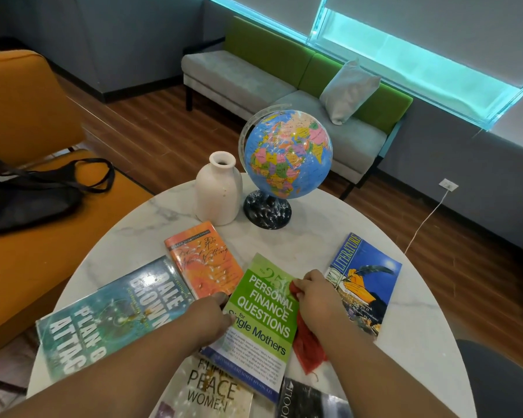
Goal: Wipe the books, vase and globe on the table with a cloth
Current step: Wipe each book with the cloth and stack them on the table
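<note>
The right hand [317, 300] clutches a red cloth [307, 345] against the right edge of the green book [263, 315], near centre on the table [329, 224]. The left hand [212, 315] grips that book's left edge. Other books [112, 315] lie around. The vase [218, 191] and globe [287, 155] stand far.

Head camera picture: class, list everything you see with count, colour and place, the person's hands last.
Table: one, white marble, centre.
Vase: one, cream, table's far side.
Globe: one, mostly blue, right of vase.
Green book: one, table's middle.
Orange book: one, left of green book.
Teal book: one, table's left.
Blue book: one, table's right.
Pale book: one, near edge.
Black book: one, near edge, right of pale book.
Cloth: one, red, at green book's right edge.
Bag: one, black, on orange seat, left.
Sofa: one, grey and green, behind table.
Left hand: one, holds green book's left edge.
Right hand: one, grips cloth.
</note>
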Demonstrator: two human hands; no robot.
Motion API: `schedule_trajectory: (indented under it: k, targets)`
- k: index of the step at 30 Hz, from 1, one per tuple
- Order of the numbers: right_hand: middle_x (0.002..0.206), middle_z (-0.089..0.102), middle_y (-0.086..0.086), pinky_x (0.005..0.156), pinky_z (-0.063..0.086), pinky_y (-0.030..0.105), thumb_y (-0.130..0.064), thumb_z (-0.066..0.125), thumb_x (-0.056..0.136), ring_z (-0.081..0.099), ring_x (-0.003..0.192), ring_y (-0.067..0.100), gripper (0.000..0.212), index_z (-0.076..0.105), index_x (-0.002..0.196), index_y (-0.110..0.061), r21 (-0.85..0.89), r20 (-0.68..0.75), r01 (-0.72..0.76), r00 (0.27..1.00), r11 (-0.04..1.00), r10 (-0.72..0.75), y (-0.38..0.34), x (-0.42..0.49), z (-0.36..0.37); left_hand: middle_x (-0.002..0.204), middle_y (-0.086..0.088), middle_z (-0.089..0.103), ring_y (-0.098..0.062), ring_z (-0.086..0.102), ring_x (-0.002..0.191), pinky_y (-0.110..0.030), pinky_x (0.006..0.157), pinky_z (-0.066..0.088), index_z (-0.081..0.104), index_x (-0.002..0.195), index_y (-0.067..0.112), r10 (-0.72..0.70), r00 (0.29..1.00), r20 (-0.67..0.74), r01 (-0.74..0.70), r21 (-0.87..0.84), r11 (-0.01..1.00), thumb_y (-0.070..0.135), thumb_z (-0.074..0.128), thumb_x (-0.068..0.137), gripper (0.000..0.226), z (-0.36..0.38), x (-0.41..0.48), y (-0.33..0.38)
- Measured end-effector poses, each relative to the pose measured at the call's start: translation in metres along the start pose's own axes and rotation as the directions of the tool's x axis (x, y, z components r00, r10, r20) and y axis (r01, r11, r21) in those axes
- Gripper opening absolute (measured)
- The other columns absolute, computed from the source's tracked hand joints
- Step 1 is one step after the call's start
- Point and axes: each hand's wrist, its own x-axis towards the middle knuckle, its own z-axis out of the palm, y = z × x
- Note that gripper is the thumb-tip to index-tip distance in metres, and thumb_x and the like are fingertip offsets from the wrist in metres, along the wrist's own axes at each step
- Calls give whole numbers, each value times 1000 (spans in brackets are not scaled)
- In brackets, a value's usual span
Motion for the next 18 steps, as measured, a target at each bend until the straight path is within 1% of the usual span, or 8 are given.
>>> schedule_trajectory:
  k: [2, 6, 9, 11, 13, 15, 16, 18]
  targets:
    - [118, 47, 0, 90, 43, 27, -19, 49, 97, 54, 103, 22, 32, 60, 127, -16, 31, 18, 28, 999, 999, -28, 4, -1, 5, 121, -5, 63, -22, 61, 102, -35, 85, 53, 50, 131, 24, -3, 1000, 3, 3, -1, 1000, 27, 57, 95, 37, 0, -1, -1]
    - [94, 49, -6, 80, 44, 26, -19, 49, 98, 54, 90, 16, 26, 60, 121, -12, 51, 26, -22, 999, 998, 20, 12, 8, -4, 119, -4, 62, -22, 61, 100, -35, 84, 54, 50, 131, 25, -6, 1000, 2, 6, 0, 1000, 28, 57, 95, 37, 0, 0, -1]
    - [117, 47, 4, 89, 43, 28, -18, 45, 99, 53, 98, 24, 31, 60, 125, -12, -27, 30, 22, 999, 999, -21, -5, 9, -1, 119, -4, 62, -22, 61, 100, -34, 84, 54, 50, 130, 24, -7, 1000, 3, 7, 1, 1000, 27, 56, 95, 36, 0, 0, 0]
    - [119, 49, 3, 89, 43, 27, -18, 48, 98, 52, 97, 22, 30, 60, 125, -13, -29, 56, 73, 996, 997, -72, -4, 10, 1, 118, -4, 63, -22, 61, 100, -35, 84, 54, 50, 130, 24, -8, 1000, 3, 8, 6, 1000, 28, 56, 95, 35, 0, 0, 0]
    - [102, 57, -1, 76, 43, 22, -18, 53, 96, 56, 89, 19, 24, 63, 116, -8, 37, 42, 59, 997, 998, -61, 6, 13, -1, 116, -3, 63, -21, 62, 99, -35, 83, 55, 50, 129, 25, -7, 1000, 4, 6, 19, 1000, 29, 56, 95, 35, 0, 0, 0]
    - [80, 55, -7, 58, 40, 22, -21, 56, 95, 54, 74, 16, 15, 59, 99, -6, 54, -8, -2, 1000, 999, 2, 6, 12, -4, 116, -3, 63, -21, 62, 98, -32, 79, 54, 50, 130, 26, -3, 1000, 3, 3, 25, 1000, 29, 56, 95, 35, 0, 0, -1]
    - [80, 53, -8, 57, 40, 22, -22, 54, 96, 53, 73, 16, 12, 57, 96, -10, 64, -15, -18, 1000, 998, 19, 2, 12, -3, 116, -3, 63, -20, 62, 98, -31, 78, 54, 50, 130, 26, -2, 1000, 3, 2, 26, 1000, 29, 56, 95, 36, 0, 0, -1]
    - [97, 52, -3, 71, 45, 25, -21, 49, 96, 53, 84, 19, 16, 61, 106, -14, 58, 8, 9, 1000, 998, -9, -4, 9, 4, 115, -2, 64, -20, 62, 98, -29, 75, 52, 49, 131, 25, -3, 1000, 4, 3, 22, 1000, 28, 56, 96, 36, 0, 0, -1]
